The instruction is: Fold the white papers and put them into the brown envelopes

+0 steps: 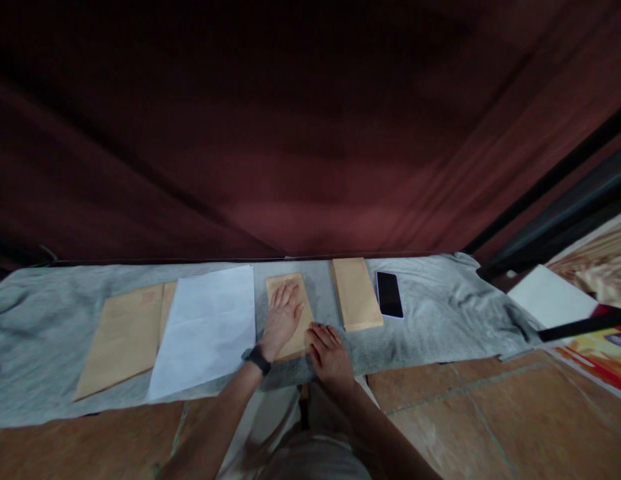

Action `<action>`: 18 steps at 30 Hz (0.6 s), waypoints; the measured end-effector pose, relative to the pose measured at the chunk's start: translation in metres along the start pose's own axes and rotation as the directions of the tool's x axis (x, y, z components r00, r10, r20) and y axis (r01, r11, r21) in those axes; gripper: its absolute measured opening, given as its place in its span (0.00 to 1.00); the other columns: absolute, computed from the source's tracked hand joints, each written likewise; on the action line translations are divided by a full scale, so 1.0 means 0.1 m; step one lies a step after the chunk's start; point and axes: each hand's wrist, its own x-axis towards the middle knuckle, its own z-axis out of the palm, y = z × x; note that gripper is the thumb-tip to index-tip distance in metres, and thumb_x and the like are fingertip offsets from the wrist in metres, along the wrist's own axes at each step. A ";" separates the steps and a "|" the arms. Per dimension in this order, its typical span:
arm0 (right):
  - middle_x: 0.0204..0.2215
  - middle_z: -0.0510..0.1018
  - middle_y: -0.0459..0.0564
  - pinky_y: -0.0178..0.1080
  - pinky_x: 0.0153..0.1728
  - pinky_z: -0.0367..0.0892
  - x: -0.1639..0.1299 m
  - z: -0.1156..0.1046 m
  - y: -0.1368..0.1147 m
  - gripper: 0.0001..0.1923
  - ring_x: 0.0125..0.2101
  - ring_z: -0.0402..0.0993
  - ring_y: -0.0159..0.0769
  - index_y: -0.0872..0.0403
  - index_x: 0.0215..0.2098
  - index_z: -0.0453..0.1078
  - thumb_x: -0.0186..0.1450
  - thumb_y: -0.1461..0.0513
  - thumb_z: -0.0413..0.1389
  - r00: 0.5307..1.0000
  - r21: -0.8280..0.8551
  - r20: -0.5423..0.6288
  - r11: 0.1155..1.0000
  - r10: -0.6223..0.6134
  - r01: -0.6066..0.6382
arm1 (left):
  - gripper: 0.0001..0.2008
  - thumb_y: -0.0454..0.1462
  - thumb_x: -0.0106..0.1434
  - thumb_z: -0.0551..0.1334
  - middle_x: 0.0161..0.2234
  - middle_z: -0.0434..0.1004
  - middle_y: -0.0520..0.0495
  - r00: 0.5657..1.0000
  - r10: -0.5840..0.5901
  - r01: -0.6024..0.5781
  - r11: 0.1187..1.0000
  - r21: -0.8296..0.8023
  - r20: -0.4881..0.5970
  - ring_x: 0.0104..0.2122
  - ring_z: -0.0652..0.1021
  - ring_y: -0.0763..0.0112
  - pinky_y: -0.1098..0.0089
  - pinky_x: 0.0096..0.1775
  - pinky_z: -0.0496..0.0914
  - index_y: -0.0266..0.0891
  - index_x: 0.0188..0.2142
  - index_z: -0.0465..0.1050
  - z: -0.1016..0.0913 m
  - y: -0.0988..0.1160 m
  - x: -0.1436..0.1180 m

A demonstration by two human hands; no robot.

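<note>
A small brown paper envelope [289, 347] lies flat on the grey cloth in front of me. My left hand [283, 319] rests palm down on it, fingers stretched out, a dark band around the wrist. Beside the envelope's lower right edge is my right hand [330, 350], its fingers loosely bent over the cloth, thumb side touching the edge. To the right, a stack of similar brown envelopes [357, 295] lies apart from both hands. White paper sheets [207, 327] lie to the left, partly covering larger brown envelopes [121, 333].
A phone [389, 295] with a dark screen lies right of the envelope stack. The grey cloth [440, 320] covers the long narrow surface. Dark red fabric [310, 167] hangs behind it. At far right are a white flat piece [553, 297] and a colourful printed package [603, 357].
</note>
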 end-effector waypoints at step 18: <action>0.62 0.75 0.55 0.51 0.67 0.60 -0.01 -0.02 -0.02 0.22 0.63 0.68 0.42 0.55 0.63 0.69 0.72 0.66 0.51 0.998 -0.052 -0.047 0.998 -0.044 0.041 | 0.28 0.42 0.76 0.45 0.72 0.59 0.44 0.963 0.172 -0.192 0.978 0.084 0.206 0.72 0.59 0.61 0.53 0.71 0.53 0.38 0.72 0.56 0.37 -0.23 -0.19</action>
